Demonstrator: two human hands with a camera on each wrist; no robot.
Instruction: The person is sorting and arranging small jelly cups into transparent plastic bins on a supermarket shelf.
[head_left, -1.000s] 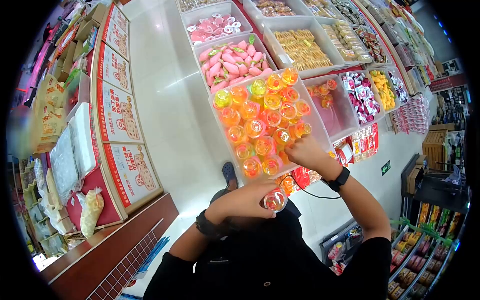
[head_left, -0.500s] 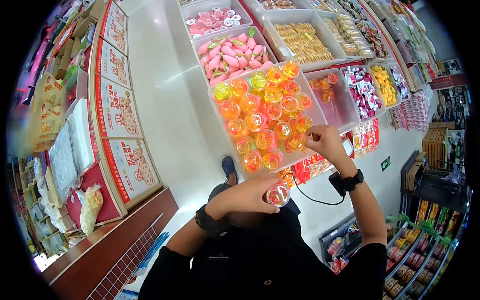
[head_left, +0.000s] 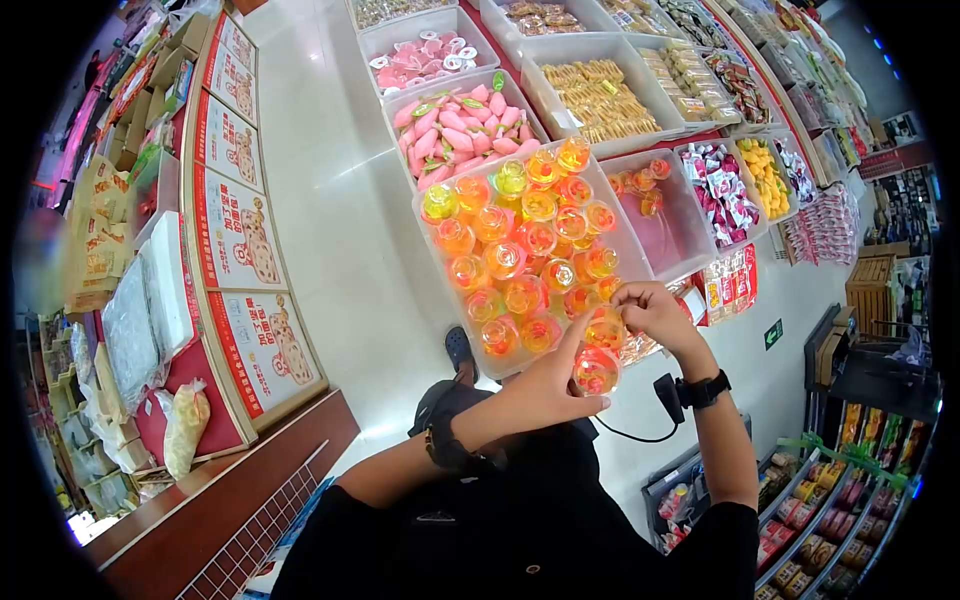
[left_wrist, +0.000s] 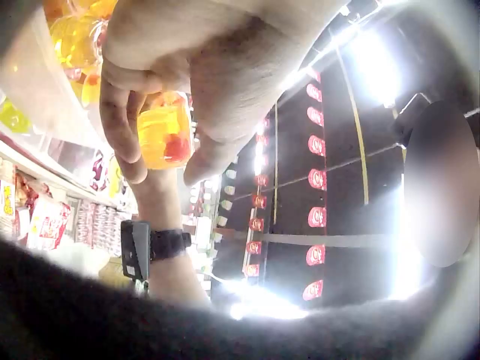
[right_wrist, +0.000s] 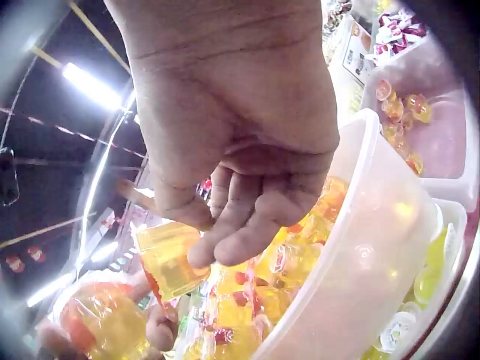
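Note:
A clear plastic bin [head_left: 428, 252] is packed with orange and yellow jelly cups [head_left: 520, 245]. My left hand [head_left: 572, 385] grips one jelly cup [head_left: 596, 371] just off the bin's near right corner; in the left wrist view the left hand [left_wrist: 163, 166] has fingers and thumb curled round that cup [left_wrist: 165, 131]. My right hand [head_left: 640, 305] pinches a second jelly cup [head_left: 607, 328] right above the first. The right wrist view shows the right hand [right_wrist: 202, 236] on this yellow cup [right_wrist: 169, 262], the bin's rim [right_wrist: 360, 247] beside it, and the left hand's cup [right_wrist: 105, 326] below.
Other bins stand behind: pink peach-shaped sweets [head_left: 460, 125], yellow wrapped snacks [head_left: 600, 100], and a nearly bare bin [head_left: 672, 225] with a few jelly cups. A pale floor aisle [head_left: 330, 200] runs to the left, past a stand with red-and-white posters [head_left: 235, 230]. Shelves [head_left: 850, 480] stand at lower right.
The left hand carried its cup up and to the right, close under the right hand. The right hand lifted a cup from the bin's near corner and drew it toward the left hand.

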